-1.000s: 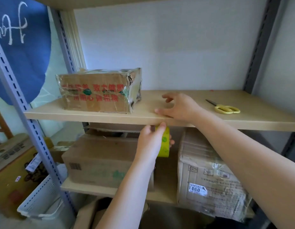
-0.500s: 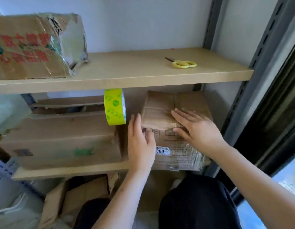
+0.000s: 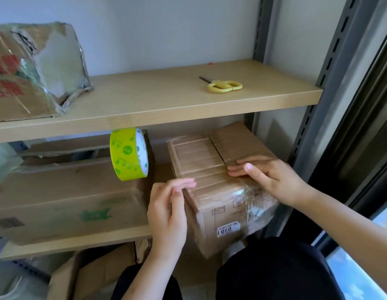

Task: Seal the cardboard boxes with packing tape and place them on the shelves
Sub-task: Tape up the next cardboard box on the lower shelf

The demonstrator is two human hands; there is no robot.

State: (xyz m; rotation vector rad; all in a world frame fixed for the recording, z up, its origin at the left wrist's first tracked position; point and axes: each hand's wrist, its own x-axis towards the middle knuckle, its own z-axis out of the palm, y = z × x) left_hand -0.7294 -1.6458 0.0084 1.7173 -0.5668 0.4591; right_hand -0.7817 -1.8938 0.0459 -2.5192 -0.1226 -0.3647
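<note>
A small cardboard box (image 3: 212, 169) with tape strips across its top flaps and a "1060" label sits at the right end of the lower shelf (image 3: 69, 243), its front sticking out over the edge toward me. My left hand (image 3: 166, 208) is at the box's front left corner, with its fingertips touching the top edge. My right hand (image 3: 268, 178) lies flat on the right top flap near the seam. A green roll of packing tape (image 3: 127, 156) hangs from the front edge of the upper shelf (image 3: 155, 100), held by neither hand.
Yellow-handled scissors (image 3: 224, 85) lie on the upper shelf. A plastic-wrapped box (image 3: 25, 72) with red print stands at that shelf's left. A long box (image 3: 64, 198) fills the lower shelf's left side. A grey slotted post (image 3: 318, 105) stands close on the right.
My left hand let go of the tape roll, which now hangs from the shelf edge. Both hands came down onto the small box, and it has slid forward and turned slightly.
</note>
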